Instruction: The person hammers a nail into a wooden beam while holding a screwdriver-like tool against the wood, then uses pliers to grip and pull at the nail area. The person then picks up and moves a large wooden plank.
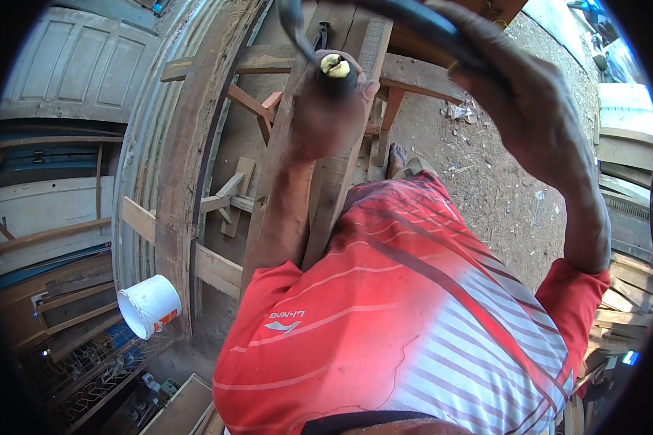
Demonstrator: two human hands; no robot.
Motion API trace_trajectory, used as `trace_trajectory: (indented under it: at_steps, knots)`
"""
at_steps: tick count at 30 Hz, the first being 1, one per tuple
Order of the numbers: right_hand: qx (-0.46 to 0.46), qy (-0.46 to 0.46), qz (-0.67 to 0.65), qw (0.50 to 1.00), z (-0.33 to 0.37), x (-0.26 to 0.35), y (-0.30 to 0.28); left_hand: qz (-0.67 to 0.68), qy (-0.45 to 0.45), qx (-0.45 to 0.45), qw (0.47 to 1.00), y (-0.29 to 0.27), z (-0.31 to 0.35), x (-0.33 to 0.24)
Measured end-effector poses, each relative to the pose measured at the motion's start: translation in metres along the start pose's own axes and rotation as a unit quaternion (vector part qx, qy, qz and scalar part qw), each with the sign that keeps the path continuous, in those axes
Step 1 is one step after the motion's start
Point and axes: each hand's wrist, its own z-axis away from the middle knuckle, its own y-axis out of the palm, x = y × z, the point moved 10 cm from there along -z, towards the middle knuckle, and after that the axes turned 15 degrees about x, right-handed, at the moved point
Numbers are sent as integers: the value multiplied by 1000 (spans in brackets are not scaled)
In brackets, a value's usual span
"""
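My left hand [326, 109], blurred, is closed around an upright tool that looks like a chisel [334, 66]. Its round, battered yellow butt faces up, while the blade is hidden below the fist. That hand is over a long timber beam [361, 80]. Up and to the right, my right hand [533, 109] grips the dark handle of what looks like a claw hammer [413, 17]. The hammer is raised close to the camera, and its curved metal end shows above the left hand. Dark pliers [323, 35] lie on the wood just beyond the left fist.
More timber and crosspieces [185, 145] run along the left, beside corrugated sheets [141, 167]. A white bucket [149, 306] stands at lower left. Old panelled doors [72, 65] lean farther left. Stacked boards [624, 152] line the right side, beyond the dirt floor [500, 188].
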Motion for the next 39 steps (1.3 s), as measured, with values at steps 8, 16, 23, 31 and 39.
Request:
trace_trajectory:
  at_steps: [8,16,23,31,39]
  knots:
    - [132,-12,76,988,19,2,47,14,-24,66,997,9,0,15]
    - [-201,154,-211,944,25,-10,-60,-26,32,30,999,4,2,-10]
    - [93,32,28,995,16,1,31,-102,23,2,994,5,-1,-18]
    - [-74,-21,2,997,20,3,-13,26,29,47,998,11,2,-13]
    - [5,45,-56,997,7,3,-20,48,-17,53,997,5,5,0]
